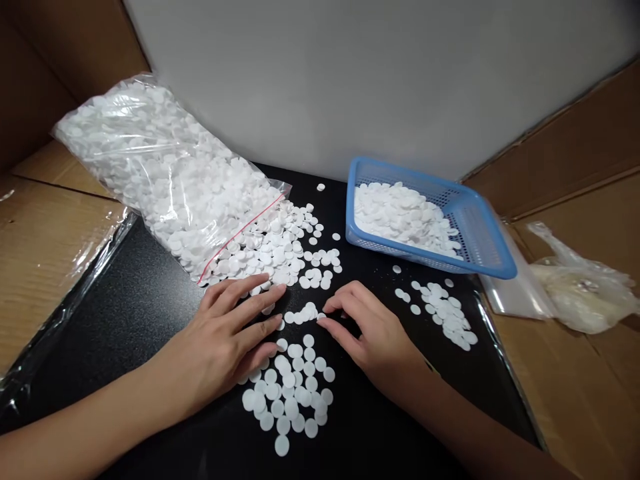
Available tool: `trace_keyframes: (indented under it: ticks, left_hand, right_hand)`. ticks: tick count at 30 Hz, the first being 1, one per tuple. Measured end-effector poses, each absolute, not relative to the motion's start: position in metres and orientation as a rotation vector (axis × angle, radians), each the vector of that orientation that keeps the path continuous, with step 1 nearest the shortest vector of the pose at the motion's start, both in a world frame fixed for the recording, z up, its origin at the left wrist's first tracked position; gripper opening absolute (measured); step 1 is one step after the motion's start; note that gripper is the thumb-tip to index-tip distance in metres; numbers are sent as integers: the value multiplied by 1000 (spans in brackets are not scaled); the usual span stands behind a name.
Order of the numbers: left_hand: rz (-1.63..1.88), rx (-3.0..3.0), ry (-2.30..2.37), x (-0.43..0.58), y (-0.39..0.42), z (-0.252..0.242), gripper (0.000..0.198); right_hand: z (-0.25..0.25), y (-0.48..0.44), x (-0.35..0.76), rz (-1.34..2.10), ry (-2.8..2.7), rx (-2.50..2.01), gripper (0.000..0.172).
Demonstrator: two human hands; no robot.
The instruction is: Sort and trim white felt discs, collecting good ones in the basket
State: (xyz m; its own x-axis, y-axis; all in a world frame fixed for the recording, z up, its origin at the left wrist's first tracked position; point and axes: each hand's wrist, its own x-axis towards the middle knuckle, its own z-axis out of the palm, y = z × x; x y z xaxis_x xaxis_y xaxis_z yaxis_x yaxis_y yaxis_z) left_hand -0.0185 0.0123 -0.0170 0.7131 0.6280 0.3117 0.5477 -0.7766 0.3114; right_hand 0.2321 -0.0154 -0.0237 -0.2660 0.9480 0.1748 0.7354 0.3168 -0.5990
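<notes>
Small flat white discs lie loose on the black tabletop. My left hand (233, 333) rests palm down with its fingers spread, the fingertips touching the edge of the discs beside the bag's mouth. Thumb and forefinger of my right hand (367, 330) come together at a single white disc (321, 317), at the right end of a short row of discs (303, 313). Closer to me, between the two forearms, is a scattered group of discs (290, 393). Behind my left hand, a clear zip bag (165, 167) with a red seal line lies on its side, discs spilling from its opening.
A blue plastic basket (493, 250) partly filled with discs stands at the back right. Another small group of discs (450, 313) lies before it. Clear plastic bags (583, 287) sit on cardboard (580, 373) at the right. A pale wall (320, 87) closes the back.
</notes>
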Motion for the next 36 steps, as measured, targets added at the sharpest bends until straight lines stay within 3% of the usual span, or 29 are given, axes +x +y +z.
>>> trace_keyframes:
  ticks: [10,15,19,30,36]
  left_hand:
    - [599,2699,897,-13,13,-16,27]
    - [600,2702,883,-12,12,-21,24]
    - [641,2663,897,-11,14,-16,13]
    - [379,2824,823,21,30,-6,18]
    - [506,2584,818,17,35,-17,23]
  right_hand:
    - [-25,-11,220,98,-2352,-1219,18]
    - [-18,-14,223,559,-2029,-1411,18]
    - [-13,-15,229,869,-1921,-1573,27]
    - [-13,-9,243,800,-1920,-1557,16]
    - [-16,-11,241,791,-1949,-1530,9]
